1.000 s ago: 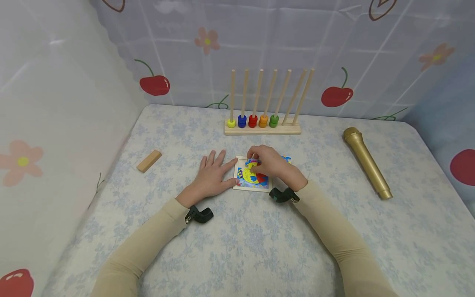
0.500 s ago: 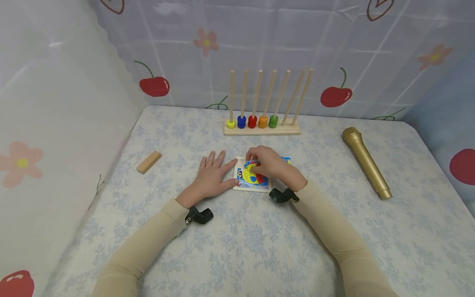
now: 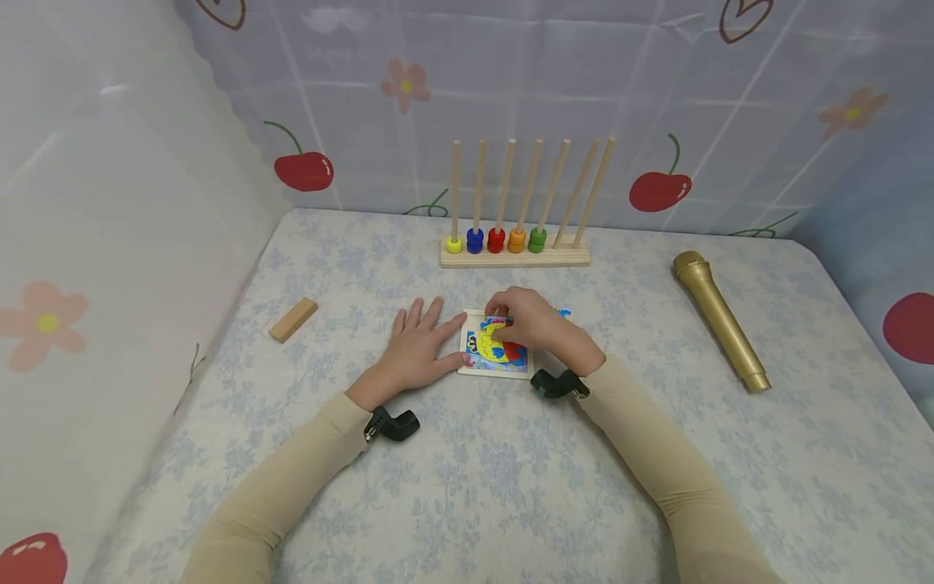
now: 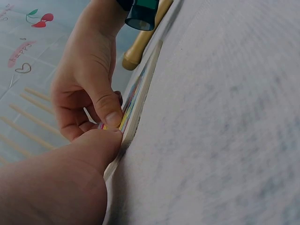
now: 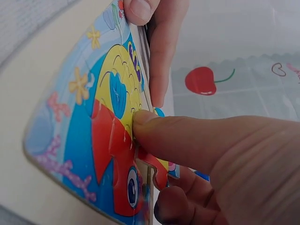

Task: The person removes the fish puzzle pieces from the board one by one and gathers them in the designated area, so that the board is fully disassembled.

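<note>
A small wooden jigsaw puzzle (image 3: 496, 367) with a yellow and red fish picture lies mid-table in a pale frame. My left hand (image 3: 412, 349) rests spread on the tablecloth, its thumb and index fingertip at the puzzle's left edge. Over the puzzle's upper part, my right hand (image 3: 536, 316) pinches a puzzle piece (image 5: 161, 171) between thumb and curled fingers. That piece shows red and yellow and sits tilted against the picture in the right wrist view. The right thumb (image 5: 154, 126) touches the yellow fish body. Fingers hide part of the piece and the frame's upper right.
Another blue and yellow piece (image 3: 564, 312) shows just behind my right hand. A wooden peg stand (image 3: 514, 259) with coloured beads stands at the back. A wooden block (image 3: 293, 319) lies to the left, a gold toy microphone (image 3: 721, 320) to the right.
The piece under my right fingers has gone from raised and tilted to lower against the puzzle. My right hand has barely shifted, and my left hand stays in place.
</note>
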A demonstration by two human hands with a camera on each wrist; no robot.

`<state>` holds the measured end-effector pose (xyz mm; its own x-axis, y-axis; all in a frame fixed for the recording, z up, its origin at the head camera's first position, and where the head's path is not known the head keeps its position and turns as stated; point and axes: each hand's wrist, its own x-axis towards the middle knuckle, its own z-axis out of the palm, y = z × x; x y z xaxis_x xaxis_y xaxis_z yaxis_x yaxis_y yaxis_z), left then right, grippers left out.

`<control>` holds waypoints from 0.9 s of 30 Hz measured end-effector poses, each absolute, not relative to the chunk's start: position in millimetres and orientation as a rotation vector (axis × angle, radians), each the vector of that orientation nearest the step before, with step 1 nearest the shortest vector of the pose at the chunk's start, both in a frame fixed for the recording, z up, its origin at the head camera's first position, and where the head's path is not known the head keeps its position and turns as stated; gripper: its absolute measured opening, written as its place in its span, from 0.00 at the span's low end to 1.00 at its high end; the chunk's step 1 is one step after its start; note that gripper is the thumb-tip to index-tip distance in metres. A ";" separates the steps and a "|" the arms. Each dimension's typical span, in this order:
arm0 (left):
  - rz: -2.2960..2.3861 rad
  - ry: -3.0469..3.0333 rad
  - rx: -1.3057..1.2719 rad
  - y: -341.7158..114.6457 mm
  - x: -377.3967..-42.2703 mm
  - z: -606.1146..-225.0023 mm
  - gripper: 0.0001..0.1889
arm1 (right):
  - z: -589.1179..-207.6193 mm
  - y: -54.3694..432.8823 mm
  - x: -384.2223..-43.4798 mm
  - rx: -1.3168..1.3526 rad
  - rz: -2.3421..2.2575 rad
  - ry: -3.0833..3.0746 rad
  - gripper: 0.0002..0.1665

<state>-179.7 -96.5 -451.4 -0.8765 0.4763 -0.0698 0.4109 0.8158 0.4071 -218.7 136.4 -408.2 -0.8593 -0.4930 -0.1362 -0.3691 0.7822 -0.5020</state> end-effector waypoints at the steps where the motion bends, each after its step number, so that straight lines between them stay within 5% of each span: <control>1: 0.573 2.833 0.697 -96.6 -180.1 -452.0 0.38 | -408.1 136.4 -219.0 -0.672 -0.688 2.716 0.17; 27: 0.566 2.825 0.693 -96.2 -180.3 -450.5 0.39 | -402.5 145.4 -221.5 -0.667 -0.762 2.640 0.12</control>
<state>-180.3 -96.2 -450.5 -0.8757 0.4760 -0.0805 0.4083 0.8192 0.4027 -221.5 145.4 -402.5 -0.8425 -0.5129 -0.1648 -0.3461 0.7497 -0.5641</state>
